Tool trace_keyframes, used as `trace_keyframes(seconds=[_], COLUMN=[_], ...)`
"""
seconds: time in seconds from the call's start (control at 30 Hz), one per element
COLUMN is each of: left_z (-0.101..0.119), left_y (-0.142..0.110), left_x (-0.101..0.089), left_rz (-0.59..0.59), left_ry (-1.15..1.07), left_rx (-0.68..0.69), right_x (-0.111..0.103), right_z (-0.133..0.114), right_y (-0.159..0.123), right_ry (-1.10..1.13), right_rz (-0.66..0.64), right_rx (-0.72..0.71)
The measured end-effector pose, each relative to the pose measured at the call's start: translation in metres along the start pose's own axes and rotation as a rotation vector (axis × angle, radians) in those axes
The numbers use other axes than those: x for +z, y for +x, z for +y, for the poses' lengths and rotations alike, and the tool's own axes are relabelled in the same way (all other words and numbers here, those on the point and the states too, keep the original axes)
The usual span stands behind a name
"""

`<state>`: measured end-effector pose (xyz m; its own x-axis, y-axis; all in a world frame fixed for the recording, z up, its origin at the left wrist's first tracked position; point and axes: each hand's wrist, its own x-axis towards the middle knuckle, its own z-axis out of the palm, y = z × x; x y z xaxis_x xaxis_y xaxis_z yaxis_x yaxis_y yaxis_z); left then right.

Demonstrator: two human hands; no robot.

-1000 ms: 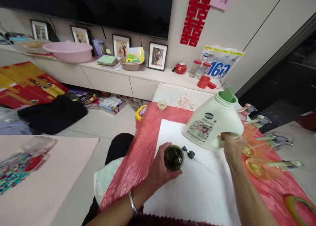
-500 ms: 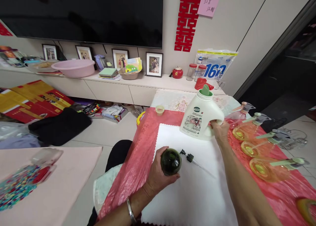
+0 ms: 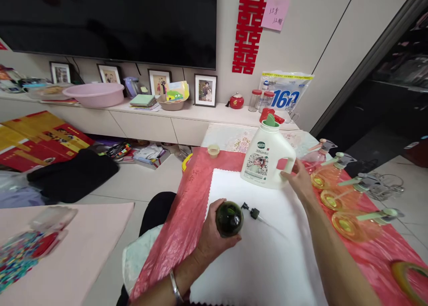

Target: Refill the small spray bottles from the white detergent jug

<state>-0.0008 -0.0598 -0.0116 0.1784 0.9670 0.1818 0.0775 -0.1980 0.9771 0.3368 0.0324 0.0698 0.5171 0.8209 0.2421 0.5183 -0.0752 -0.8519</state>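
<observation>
My left hand [image 3: 211,234] is wrapped round a dark green bottle [image 3: 229,219], seen from above with its round top facing me. Beside it on the white mat [image 3: 254,257] lies a black pump head [image 3: 254,213] with a thin clear tube. A cream detergent jug [image 3: 257,163] stands upright at the mat's far edge, a green spout in its open neck. My right hand [image 3: 300,181] is at the jug's handle side, thumb stretched out by the lower handle and the fingers apart from it, not wrapped round the grip.
Several clear orange spray bottles [image 3: 351,225] line the right of the red table cover [image 3: 167,248]. A small cup [image 3: 213,151] sits at the far left corner. A tape roll [image 3: 409,277] lies near right. Left stands a pink table [image 3: 100,234] with colourful small pieces.
My right hand has let go of the jug's handle and drawn slightly back. The jug now rests upright on the mat. My left hand keeps the bottle in about the same place.
</observation>
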Motion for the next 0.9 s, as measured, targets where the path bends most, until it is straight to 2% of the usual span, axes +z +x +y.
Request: trace_keyframes(seconds=[0.13, 0.23, 0.33, 0.43, 0.53, 0.63, 0.73, 0.9], left_z=[0.004, 0.005, 0.006, 0.008, 0.011, 0.011, 0.01, 0.01], left_y=[0.001, 0.002, 0.003, 0.003, 0.002, 0.002, 0.001, 0.001], left_x=[0.0, 0.0, -0.001, -0.002, -0.002, -0.002, -0.001, -0.001], left_rz=[0.002, -0.006, -0.013, -0.022, -0.031, -0.041, -0.043, -0.045], left_ry=[0.013, 0.025, 0.029, 0.039, 0.048, 0.043, 0.039, 0.0], left_rx=[0.034, 0.051, 0.067, 0.063, 0.036, 0.011, -0.002, 0.018], right_x=[-0.016, -0.014, 0.002, 0.022, 0.037, 0.043, 0.038, 0.018], right_z=[0.001, -0.004, -0.015, -0.024, -0.027, -0.025, -0.024, -0.027], right_y=[-0.038, -0.081, -0.123, -0.151, -0.162, -0.166, -0.167, -0.169], right_ry=[-0.112, -0.167, -0.239, -0.339, -0.436, -0.484, -0.465, -0.353], right_rz=[0.088, -0.073, -0.276, -0.386, -0.435, -0.444, -0.399, -0.294], right_rx=[0.051, 0.0, -0.107, -0.201, -0.232, -0.222, -0.207, -0.164])
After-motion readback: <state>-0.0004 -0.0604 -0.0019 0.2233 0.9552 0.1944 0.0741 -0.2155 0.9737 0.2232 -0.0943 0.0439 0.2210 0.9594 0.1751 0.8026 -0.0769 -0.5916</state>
